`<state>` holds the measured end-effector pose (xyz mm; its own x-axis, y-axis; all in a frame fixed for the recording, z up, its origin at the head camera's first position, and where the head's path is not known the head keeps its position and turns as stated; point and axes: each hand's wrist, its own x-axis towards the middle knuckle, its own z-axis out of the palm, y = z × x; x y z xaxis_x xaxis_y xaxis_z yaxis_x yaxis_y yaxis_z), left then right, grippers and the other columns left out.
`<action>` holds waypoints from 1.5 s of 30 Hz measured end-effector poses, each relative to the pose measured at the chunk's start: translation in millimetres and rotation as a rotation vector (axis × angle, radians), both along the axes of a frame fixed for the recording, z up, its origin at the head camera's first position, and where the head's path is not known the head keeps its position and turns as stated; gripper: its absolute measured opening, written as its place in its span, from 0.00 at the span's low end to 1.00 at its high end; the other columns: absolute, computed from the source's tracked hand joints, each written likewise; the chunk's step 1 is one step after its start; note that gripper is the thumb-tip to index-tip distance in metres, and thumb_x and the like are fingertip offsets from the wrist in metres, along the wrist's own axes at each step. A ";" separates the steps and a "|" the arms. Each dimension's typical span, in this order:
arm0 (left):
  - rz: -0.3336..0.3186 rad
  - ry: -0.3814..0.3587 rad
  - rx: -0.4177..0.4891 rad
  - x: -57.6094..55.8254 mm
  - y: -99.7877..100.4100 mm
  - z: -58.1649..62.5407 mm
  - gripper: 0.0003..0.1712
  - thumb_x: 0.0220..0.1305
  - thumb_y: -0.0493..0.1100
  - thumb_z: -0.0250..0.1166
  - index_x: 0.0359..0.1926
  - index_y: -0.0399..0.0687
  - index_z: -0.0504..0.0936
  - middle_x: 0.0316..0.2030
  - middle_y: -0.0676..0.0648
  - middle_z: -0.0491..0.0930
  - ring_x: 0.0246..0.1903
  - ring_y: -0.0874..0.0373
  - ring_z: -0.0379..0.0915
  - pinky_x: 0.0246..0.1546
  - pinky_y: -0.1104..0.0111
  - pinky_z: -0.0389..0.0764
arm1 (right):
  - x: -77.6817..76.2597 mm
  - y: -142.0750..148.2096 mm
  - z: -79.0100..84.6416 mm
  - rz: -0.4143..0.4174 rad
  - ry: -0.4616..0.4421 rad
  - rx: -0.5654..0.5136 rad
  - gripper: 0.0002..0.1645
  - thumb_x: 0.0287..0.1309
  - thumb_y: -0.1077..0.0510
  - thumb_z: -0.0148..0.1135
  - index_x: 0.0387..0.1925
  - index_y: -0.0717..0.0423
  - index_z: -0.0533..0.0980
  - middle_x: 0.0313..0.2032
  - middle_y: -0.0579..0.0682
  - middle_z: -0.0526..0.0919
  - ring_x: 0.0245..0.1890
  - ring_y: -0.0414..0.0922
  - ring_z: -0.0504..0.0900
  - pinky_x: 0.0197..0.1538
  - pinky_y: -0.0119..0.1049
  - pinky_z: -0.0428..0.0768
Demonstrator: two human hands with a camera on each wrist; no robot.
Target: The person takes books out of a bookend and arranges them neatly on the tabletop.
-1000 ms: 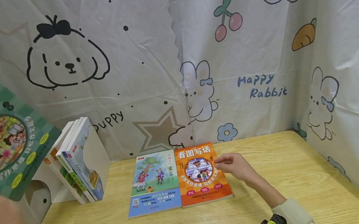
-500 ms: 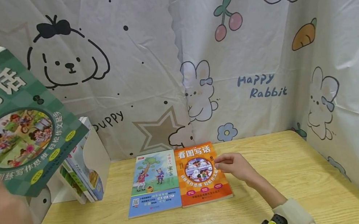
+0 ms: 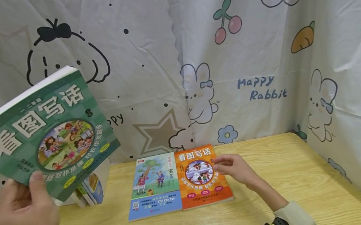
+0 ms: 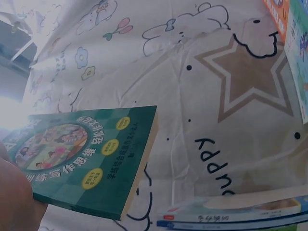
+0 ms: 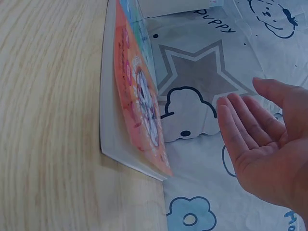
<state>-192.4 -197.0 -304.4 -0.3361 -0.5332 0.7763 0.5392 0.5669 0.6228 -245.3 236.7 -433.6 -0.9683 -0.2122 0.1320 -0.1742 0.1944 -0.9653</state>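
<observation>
My left hand (image 3: 29,212) holds a green book (image 3: 44,136) up in the air at the left, thumb on its cover near the lower edge; the green book (image 4: 84,156) also fills the left wrist view. Flat on the wooden table (image 3: 300,180) lie an orange book (image 3: 202,178) and, touching its left side, a blue-and-green picture book (image 3: 153,187). My right hand (image 3: 234,167) hovers at the orange book's right edge, fingers straight and relaxed, holding nothing. In the right wrist view the open right hand (image 5: 262,144) is apart from the orange book (image 5: 137,103).
A white bookstand (image 3: 102,172) with several upright books (image 3: 91,189) stands at the table's back left, partly hidden by the green book. A cartoon-printed curtain (image 3: 228,67) walls the back and right sides.
My left hand has carried the green book up and rightward, further into view, and it now covers most of the bookstand. The right hand has stayed by the orange book.
</observation>
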 end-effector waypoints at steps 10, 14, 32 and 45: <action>-0.189 -0.114 -0.031 4.0 21.1 -17.1 0.12 0.66 0.28 0.64 0.49 0.29 0.84 0.37 0.62 0.84 0.27 0.73 0.79 0.31 0.84 0.75 | 3.4 -11.5 10.4 -0.028 0.139 -0.044 0.18 0.67 0.59 0.65 0.52 0.68 0.79 0.48 0.59 0.85 0.52 0.65 0.80 0.53 0.37 0.80; -0.282 -0.166 -0.074 2.4 33.8 -29.7 0.05 0.67 0.27 0.62 0.40 0.28 0.84 0.22 0.61 0.78 0.12 0.71 0.62 0.15 0.81 0.61 | 4.1 -15.8 15.1 -0.036 0.171 -0.077 0.17 0.66 0.61 0.64 0.52 0.69 0.79 0.48 0.61 0.84 0.51 0.62 0.82 0.51 0.38 0.81; -0.643 -0.253 -0.097 2.2 100.5 -65.5 0.10 0.66 0.24 0.62 0.47 0.31 0.84 0.31 0.41 0.86 0.22 0.69 0.75 0.20 0.78 0.71 | 11.0 -30.4 28.4 0.143 0.179 -0.119 0.30 0.65 0.61 0.66 0.64 0.69 0.70 0.58 0.65 0.78 0.57 0.54 0.79 0.55 0.40 0.79; -0.807 -0.326 -0.078 3.0 127.7 -77.4 0.06 0.67 0.29 0.63 0.44 0.35 0.84 0.20 0.50 0.75 0.16 0.65 0.62 0.16 0.72 0.67 | 14.5 -24.7 26.5 0.132 0.213 -0.064 0.21 0.67 0.62 0.63 0.60 0.63 0.76 0.49 0.58 0.84 0.45 0.50 0.85 0.49 0.41 0.82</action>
<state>-189.5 -69.3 -381.8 -0.7996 0.0143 0.6004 0.5964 0.1358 0.7911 -230.9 212.0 -407.1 -0.8817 -0.3193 0.3473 -0.3949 0.0967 -0.9136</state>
